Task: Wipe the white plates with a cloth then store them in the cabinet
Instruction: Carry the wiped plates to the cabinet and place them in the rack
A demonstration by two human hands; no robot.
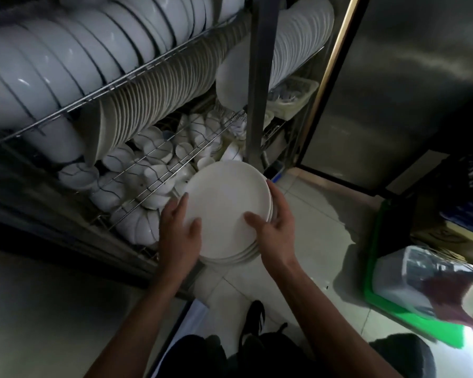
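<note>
Both forearms extend forward from the lower edge of the view, bare to the elbow. The left hand [179, 230] grasps the left rim of a stack of white plates [224, 211], thumb laid on the top face, fingers curled under. The right hand [273, 230] grasps the right rim likewise, thumb on top, fingers wrapped around the stacked edges. The stack is held level above the tiled floor [311, 214], just in front of the open cabinet [260, 77]. Inside, wire racks [153, 58] carry rows of upright plates and bowls; small cups [159, 154] fill the lower rack.
</note>
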